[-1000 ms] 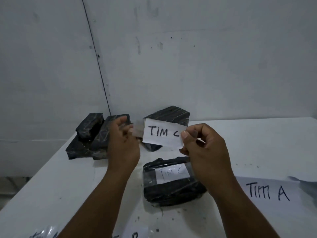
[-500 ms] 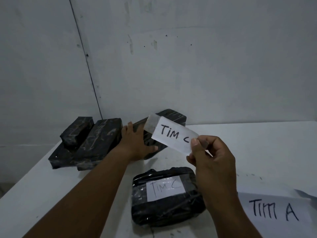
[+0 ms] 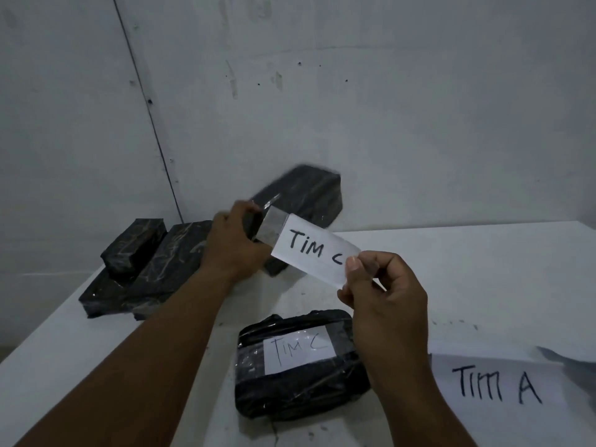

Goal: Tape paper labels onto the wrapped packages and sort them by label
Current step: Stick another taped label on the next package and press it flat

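A paper label (image 3: 314, 250) that says "TIM C" is in the middle of the frame, pinched at its right end by the right hand (image 3: 383, 291). The left hand (image 3: 235, 243) grips a black package (image 3: 306, 196) tilted up behind it. Another labeled package (image 3: 300, 362) lies at lower middle.

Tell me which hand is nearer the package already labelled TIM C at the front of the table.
Right. The right hand hangs just above the labelled package's far right corner, pinching a loose TIM C label. The left hand is farther back, gripping another black package.
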